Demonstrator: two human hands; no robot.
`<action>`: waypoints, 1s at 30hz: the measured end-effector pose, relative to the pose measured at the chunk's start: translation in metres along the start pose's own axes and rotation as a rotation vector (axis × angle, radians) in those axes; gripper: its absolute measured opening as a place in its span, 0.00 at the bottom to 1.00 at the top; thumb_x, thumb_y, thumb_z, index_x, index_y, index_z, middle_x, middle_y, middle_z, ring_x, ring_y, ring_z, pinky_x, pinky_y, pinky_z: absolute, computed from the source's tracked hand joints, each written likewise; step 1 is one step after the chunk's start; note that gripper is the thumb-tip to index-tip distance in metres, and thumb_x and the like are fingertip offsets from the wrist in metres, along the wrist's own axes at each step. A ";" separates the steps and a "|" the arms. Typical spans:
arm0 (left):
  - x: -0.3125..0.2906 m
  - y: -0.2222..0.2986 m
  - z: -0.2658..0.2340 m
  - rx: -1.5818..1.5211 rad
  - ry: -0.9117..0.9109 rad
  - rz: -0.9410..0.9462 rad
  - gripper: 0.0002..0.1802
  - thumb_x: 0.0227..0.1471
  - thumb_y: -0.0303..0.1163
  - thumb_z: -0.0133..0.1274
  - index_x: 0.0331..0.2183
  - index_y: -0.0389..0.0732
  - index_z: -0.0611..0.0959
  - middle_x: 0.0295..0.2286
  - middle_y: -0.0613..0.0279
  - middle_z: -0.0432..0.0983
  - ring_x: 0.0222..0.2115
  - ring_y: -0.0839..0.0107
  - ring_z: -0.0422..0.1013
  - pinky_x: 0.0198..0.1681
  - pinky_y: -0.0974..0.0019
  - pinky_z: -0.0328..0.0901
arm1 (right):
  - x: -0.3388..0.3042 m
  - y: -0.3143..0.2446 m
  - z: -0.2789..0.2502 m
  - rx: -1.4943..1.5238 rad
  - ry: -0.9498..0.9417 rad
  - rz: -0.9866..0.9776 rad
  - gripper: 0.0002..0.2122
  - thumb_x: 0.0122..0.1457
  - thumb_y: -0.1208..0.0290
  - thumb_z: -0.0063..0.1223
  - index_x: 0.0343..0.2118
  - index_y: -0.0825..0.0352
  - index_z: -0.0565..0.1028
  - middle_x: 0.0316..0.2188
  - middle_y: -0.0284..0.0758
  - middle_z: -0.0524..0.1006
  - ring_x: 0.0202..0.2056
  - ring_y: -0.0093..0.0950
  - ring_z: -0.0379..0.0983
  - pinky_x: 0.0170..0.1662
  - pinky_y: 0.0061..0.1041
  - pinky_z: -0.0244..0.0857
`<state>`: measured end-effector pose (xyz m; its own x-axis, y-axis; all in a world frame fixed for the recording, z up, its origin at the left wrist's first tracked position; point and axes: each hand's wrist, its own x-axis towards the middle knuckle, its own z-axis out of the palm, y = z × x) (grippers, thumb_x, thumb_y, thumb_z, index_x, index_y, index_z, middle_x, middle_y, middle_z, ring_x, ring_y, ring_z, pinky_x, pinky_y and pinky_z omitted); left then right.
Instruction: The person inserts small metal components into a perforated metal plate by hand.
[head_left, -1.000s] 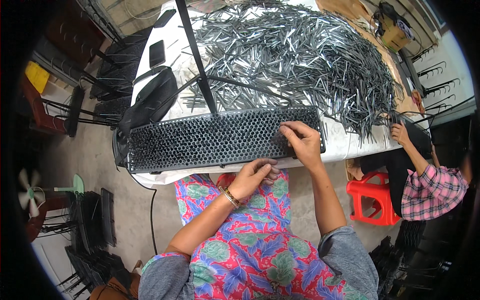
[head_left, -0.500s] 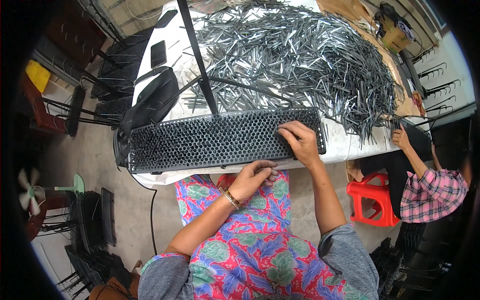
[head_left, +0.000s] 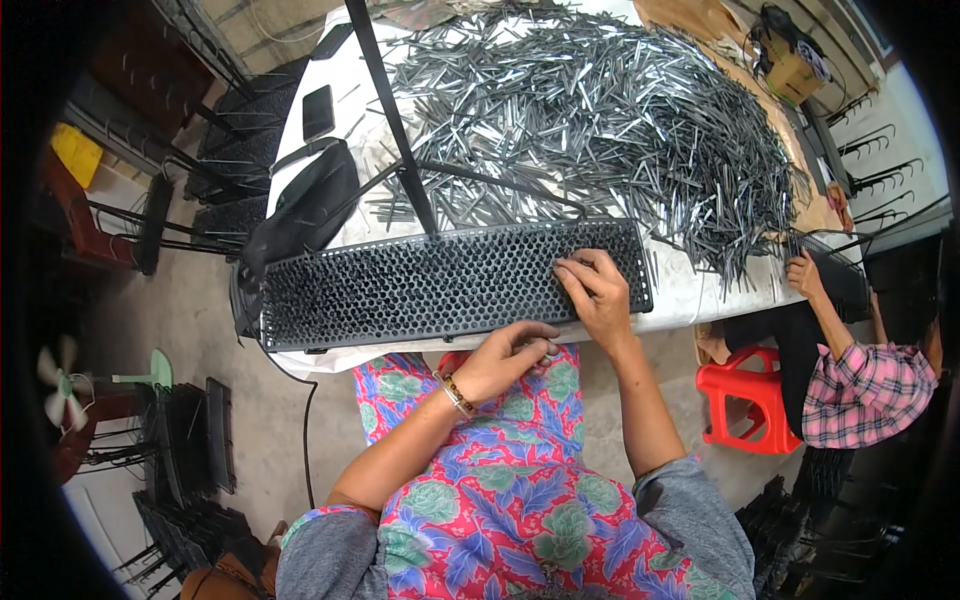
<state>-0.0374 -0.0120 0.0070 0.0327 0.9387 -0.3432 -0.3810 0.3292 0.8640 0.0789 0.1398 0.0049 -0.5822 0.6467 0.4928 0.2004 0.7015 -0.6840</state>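
Observation:
A long black perforated panel [head_left: 420,285] lies along the front edge of the table, its rows of round holes facing up. Over its right part, my right hand [head_left: 597,298] pinches thumb and fingers together just at the holes; whatever is between them is too small to make out. My left hand [head_left: 508,358] rests by the panel's front edge, fingers curled inward, and what they hold, if anything, is hidden. Behind the panel spreads a large heap of thin, dark, shiny strips [head_left: 600,120]. A black bar frame [head_left: 395,120] rises from behind the panel.
A black mesh bag [head_left: 310,205] and a phone [head_left: 318,112] lie on the table's left. At right, a co-worker's hand [head_left: 803,273] reaches to the table end beside a red stool [head_left: 748,400]. A fan [head_left: 66,383] and stacked black panels [head_left: 180,440] stand left.
My right hand has shifted slightly, its fingertips still pinched over the same part of the panel. My left hand has barely moved.

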 end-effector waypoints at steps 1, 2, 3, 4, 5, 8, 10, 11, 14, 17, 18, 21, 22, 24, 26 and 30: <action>-0.002 0.007 -0.002 0.113 -0.042 0.017 0.16 0.57 0.30 0.44 0.47 0.33 0.71 0.37 0.59 0.73 0.36 0.76 0.70 0.41 0.72 0.67 | 0.000 0.000 0.002 -0.029 0.013 -0.018 0.06 0.49 0.78 0.57 0.31 0.70 0.78 0.30 0.39 0.74 0.31 0.32 0.72 0.33 0.26 0.66; -0.005 0.017 -0.005 0.218 -0.123 0.019 0.16 0.57 0.31 0.45 0.46 0.33 0.72 0.37 0.60 0.74 0.37 0.77 0.70 0.42 0.71 0.65 | 0.000 0.000 0.003 -0.059 0.027 -0.038 0.06 0.49 0.76 0.57 0.30 0.70 0.78 0.30 0.39 0.74 0.30 0.32 0.72 0.32 0.27 0.66; -0.009 0.029 -0.007 0.245 -0.198 0.014 0.15 0.57 0.31 0.46 0.44 0.33 0.74 0.38 0.60 0.74 0.39 0.76 0.69 0.42 0.71 0.65 | 0.000 -0.001 0.005 -0.054 0.029 -0.042 0.06 0.49 0.76 0.57 0.30 0.70 0.78 0.30 0.39 0.74 0.30 0.32 0.72 0.32 0.27 0.66; -0.013 0.043 -0.011 0.336 -0.257 0.036 0.15 0.57 0.32 0.46 0.42 0.33 0.75 0.37 0.59 0.75 0.38 0.75 0.70 0.42 0.70 0.65 | -0.001 -0.002 0.007 -0.048 0.035 -0.010 0.06 0.49 0.76 0.57 0.31 0.70 0.78 0.30 0.38 0.73 0.30 0.32 0.72 0.32 0.27 0.66; -0.017 0.061 -0.015 0.430 -0.321 0.062 0.14 0.57 0.32 0.47 0.41 0.33 0.76 0.37 0.58 0.75 0.38 0.75 0.70 0.41 0.70 0.66 | 0.000 -0.005 0.006 -0.048 0.046 0.019 0.06 0.49 0.76 0.57 0.31 0.70 0.78 0.30 0.38 0.73 0.30 0.32 0.72 0.32 0.27 0.66; -0.036 0.123 -0.039 0.543 -0.460 0.012 0.15 0.57 0.34 0.47 0.40 0.33 0.77 0.31 0.61 0.77 0.30 0.77 0.72 0.36 0.73 0.68 | -0.002 -0.006 0.007 -0.046 0.036 0.027 0.07 0.47 0.77 0.59 0.31 0.70 0.78 0.30 0.38 0.73 0.30 0.31 0.72 0.32 0.26 0.66; -0.051 0.167 -0.058 0.429 -0.493 0.037 0.15 0.57 0.35 0.47 0.36 0.31 0.78 0.31 0.59 0.78 0.30 0.76 0.73 0.33 0.74 0.69 | -0.001 -0.006 0.005 -0.025 0.063 0.039 0.09 0.45 0.78 0.61 0.31 0.70 0.78 0.30 0.39 0.73 0.30 0.30 0.72 0.31 0.24 0.66; -0.056 0.176 -0.076 0.415 -0.467 0.144 0.14 0.56 0.34 0.47 0.34 0.32 0.79 0.31 0.58 0.78 0.30 0.74 0.74 0.30 0.74 0.69 | -0.001 -0.007 0.004 -0.016 0.068 0.031 0.09 0.45 0.78 0.61 0.31 0.70 0.78 0.30 0.39 0.73 0.30 0.30 0.72 0.31 0.24 0.66; -0.073 0.225 -0.110 0.437 -0.134 0.177 0.14 0.53 0.35 0.50 0.31 0.33 0.79 0.25 0.55 0.78 0.23 0.75 0.74 0.16 0.75 0.65 | 0.008 -0.019 -0.009 0.064 0.060 0.148 0.09 0.44 0.79 0.61 0.32 0.70 0.78 0.30 0.38 0.74 0.28 0.27 0.71 0.30 0.22 0.65; -0.052 0.238 -0.147 0.450 0.166 0.219 0.14 0.54 0.34 0.48 0.34 0.31 0.77 0.26 0.57 0.77 0.23 0.77 0.72 0.23 0.76 0.66 | 0.040 -0.011 -0.025 0.016 0.149 0.055 0.05 0.49 0.80 0.56 0.31 0.72 0.78 0.28 0.39 0.75 0.29 0.28 0.72 0.31 0.23 0.64; -0.038 0.236 -0.160 0.477 0.211 0.176 0.14 0.55 0.34 0.48 0.35 0.31 0.77 0.27 0.57 0.77 0.24 0.77 0.71 0.25 0.76 0.66 | 0.054 -0.006 -0.029 0.040 0.167 0.088 0.05 0.50 0.79 0.55 0.30 0.72 0.77 0.27 0.39 0.75 0.29 0.29 0.72 0.32 0.23 0.64; 0.018 0.212 -0.211 0.717 0.280 0.075 0.20 0.54 0.36 0.48 0.41 0.29 0.76 0.30 0.57 0.77 0.27 0.75 0.72 0.29 0.73 0.67 | 0.106 0.015 -0.032 0.025 -0.007 0.106 0.08 0.53 0.73 0.53 0.30 0.74 0.77 0.27 0.40 0.75 0.29 0.31 0.72 0.34 0.25 0.65; 0.035 0.211 -0.213 0.863 0.291 -0.021 0.21 0.52 0.37 0.48 0.41 0.28 0.76 0.30 0.57 0.77 0.28 0.73 0.72 0.30 0.71 0.68 | 0.124 0.027 -0.029 -0.006 -0.198 0.156 0.11 0.53 0.69 0.54 0.30 0.74 0.77 0.28 0.41 0.76 0.30 0.33 0.73 0.34 0.27 0.65; 0.074 0.187 -0.233 0.896 0.288 -0.089 0.20 0.51 0.36 0.48 0.38 0.28 0.77 0.29 0.56 0.77 0.28 0.73 0.72 0.31 0.71 0.68 | 0.152 0.059 -0.005 -0.061 -0.549 0.203 0.17 0.51 0.61 0.55 0.31 0.74 0.77 0.28 0.44 0.77 0.30 0.37 0.74 0.35 0.30 0.66; 0.110 0.173 -0.259 1.257 0.252 -0.167 0.33 0.49 0.52 0.50 0.39 0.26 0.75 0.30 0.47 0.76 0.32 0.59 0.73 0.37 0.60 0.66 | 0.171 0.087 0.025 -0.183 -0.819 0.153 0.24 0.47 0.52 0.58 0.31 0.75 0.76 0.26 0.47 0.76 0.29 0.40 0.73 0.35 0.33 0.66; 0.152 0.153 -0.276 1.465 0.365 -0.382 0.47 0.44 0.66 0.47 0.37 0.21 0.75 0.32 0.34 0.74 0.38 0.45 0.71 0.42 0.55 0.66 | 0.178 0.107 0.071 -0.417 -1.044 0.084 0.33 0.39 0.43 0.61 0.27 0.79 0.74 0.29 0.54 0.73 0.36 0.45 0.71 0.42 0.36 0.65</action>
<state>-0.3459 0.1526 -0.0151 -0.3872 0.7756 -0.4984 0.8061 0.5472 0.2253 -0.0592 0.3088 -0.0186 -0.8896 0.2666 -0.3709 0.4034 0.8394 -0.3642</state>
